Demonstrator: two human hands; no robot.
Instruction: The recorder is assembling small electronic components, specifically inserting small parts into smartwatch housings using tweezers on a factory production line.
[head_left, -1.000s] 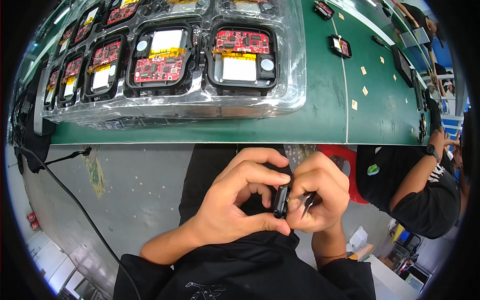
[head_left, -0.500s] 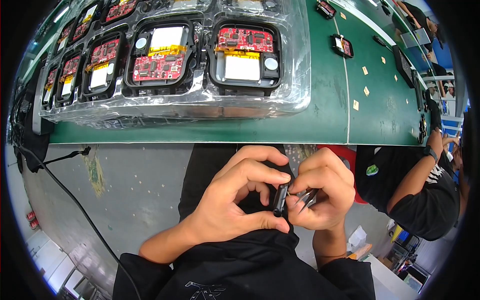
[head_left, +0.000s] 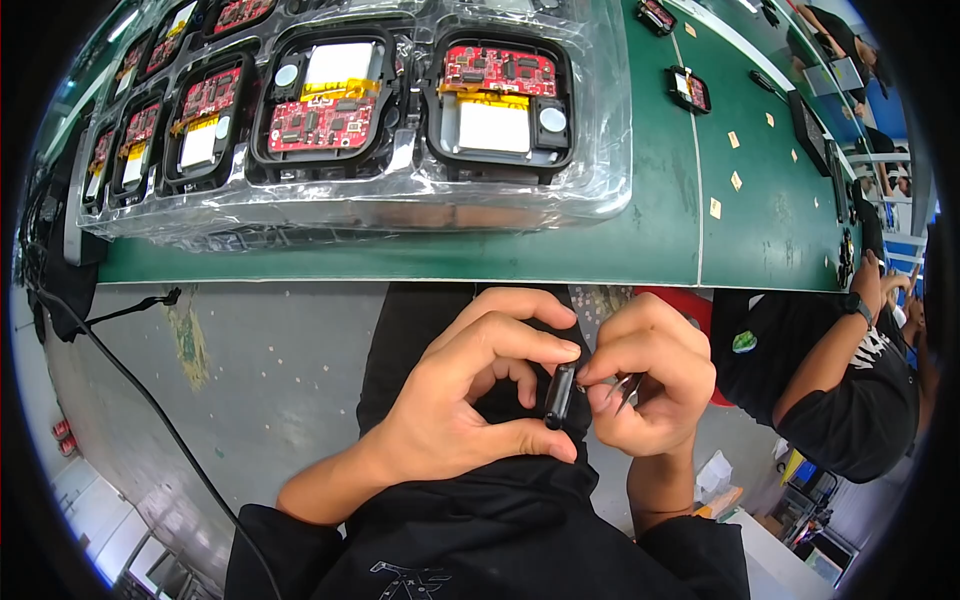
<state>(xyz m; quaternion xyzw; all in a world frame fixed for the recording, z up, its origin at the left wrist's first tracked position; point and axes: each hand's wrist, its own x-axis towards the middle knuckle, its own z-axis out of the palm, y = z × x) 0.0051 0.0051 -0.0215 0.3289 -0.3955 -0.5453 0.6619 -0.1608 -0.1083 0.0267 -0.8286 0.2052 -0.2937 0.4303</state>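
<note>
Between thumb and index finger, my left hand (head_left: 450, 390) grips a small black casing (head_left: 560, 396) by its two ends, seen edge-on above my lap. My right hand (head_left: 655, 365) is closed around slim metal tweezers (head_left: 627, 388), whose far part is hidden behind the fingers. The right thumb and index fingertip meet right beside the casing's right side. Whatever tiny thing may be between those fingertips is too small to make out.
A clear plastic tray (head_left: 600, 205) holds several black housings with red circuit boards and white batteries. It stands on the green table (head_left: 660, 250), with small paper bits (head_left: 715, 208) to its right. A co-worker's arm (head_left: 828, 350) is at the right. A black cable (head_left: 150, 400) hangs at left.
My right hand has shifted slightly right, and the tweezers have turned in its fingers. The left hand and black casing have barely moved.
</note>
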